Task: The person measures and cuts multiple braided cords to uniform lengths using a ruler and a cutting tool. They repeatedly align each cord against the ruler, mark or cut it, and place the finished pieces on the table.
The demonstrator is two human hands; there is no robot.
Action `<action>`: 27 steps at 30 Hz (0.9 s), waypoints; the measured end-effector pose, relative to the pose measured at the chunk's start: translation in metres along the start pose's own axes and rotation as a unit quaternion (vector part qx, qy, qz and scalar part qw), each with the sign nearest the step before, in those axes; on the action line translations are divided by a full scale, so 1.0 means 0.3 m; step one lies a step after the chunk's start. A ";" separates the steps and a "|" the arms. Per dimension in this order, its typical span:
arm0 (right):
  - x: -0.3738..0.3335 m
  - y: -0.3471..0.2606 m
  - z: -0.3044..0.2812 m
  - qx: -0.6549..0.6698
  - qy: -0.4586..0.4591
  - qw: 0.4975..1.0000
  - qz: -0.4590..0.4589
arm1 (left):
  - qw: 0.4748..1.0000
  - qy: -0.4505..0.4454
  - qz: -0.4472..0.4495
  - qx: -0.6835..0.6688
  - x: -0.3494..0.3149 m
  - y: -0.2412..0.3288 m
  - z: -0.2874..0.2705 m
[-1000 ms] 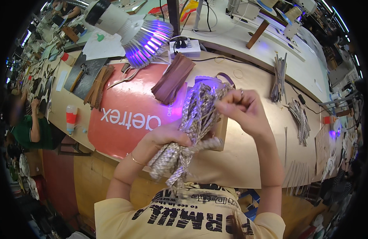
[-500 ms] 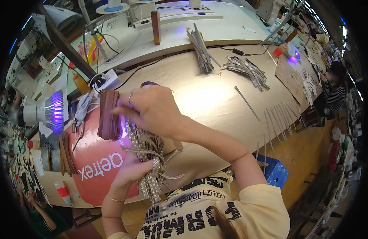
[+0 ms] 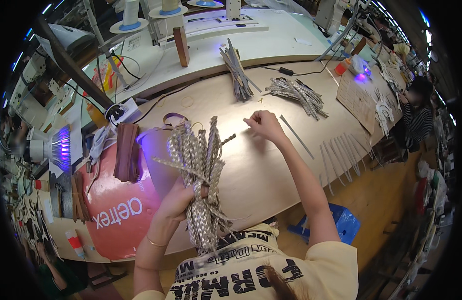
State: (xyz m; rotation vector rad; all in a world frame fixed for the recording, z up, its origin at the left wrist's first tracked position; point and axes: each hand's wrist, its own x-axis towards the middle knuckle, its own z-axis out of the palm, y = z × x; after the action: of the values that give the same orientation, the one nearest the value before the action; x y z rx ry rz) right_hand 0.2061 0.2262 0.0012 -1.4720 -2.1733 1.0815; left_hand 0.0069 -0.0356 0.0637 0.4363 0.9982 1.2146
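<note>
My left hand (image 3: 183,197) is wrapped round a thick bundle of braided metallic-beige cords (image 3: 203,220), held upright near the table's front edge. A few cord ends stick out sideways from it. My right hand (image 3: 263,125) is over the table to the right of the bundle, its fingers curled and their tips together. Whether something small is pinched there I cannot make out. Beyond that hand lies a loose pile of braided cords (image 3: 298,95). One thin grey strip (image 3: 297,137) lies just right of my right wrist.
Brown strips (image 3: 127,152) stand stacked by a red sheet (image 3: 116,200) at left, near a lit lamp (image 3: 61,148). Grey strips (image 3: 236,72) lie bundled at the back. Thin strips (image 3: 341,160) hang over the right edge. A blue crate (image 3: 343,220) is below.
My right hand has left the top of the bundle and moved right, out over the table. The bundle stays in my left hand, its top now uncovered. The view has shifted slightly.
</note>
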 end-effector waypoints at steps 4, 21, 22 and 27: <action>-0.026 0.110 0.001 -0.056 -0.023 0.998 -0.017 | 1.000 0.008 -0.012 0.015 0.074 0.013 0.085; -0.407 -0.219 0.002 0.376 -0.078 0.888 -0.252 | 0.957 0.169 0.209 0.111 0.086 -0.107 0.164; -0.433 -0.224 0.000 0.372 -0.093 0.880 -0.280 | 0.944 0.213 0.216 0.132 0.081 -0.111 0.161; -0.498 -0.221 -0.026 0.324 -0.177 0.868 -0.332 | 0.980 0.084 0.181 0.004 0.056 -0.085 0.139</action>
State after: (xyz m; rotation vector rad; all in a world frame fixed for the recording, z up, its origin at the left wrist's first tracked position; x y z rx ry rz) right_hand 0.2311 0.0840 0.0780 -0.2095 -1.9544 1.6371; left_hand 0.0560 -0.0198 0.0598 0.5460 1.0981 1.5955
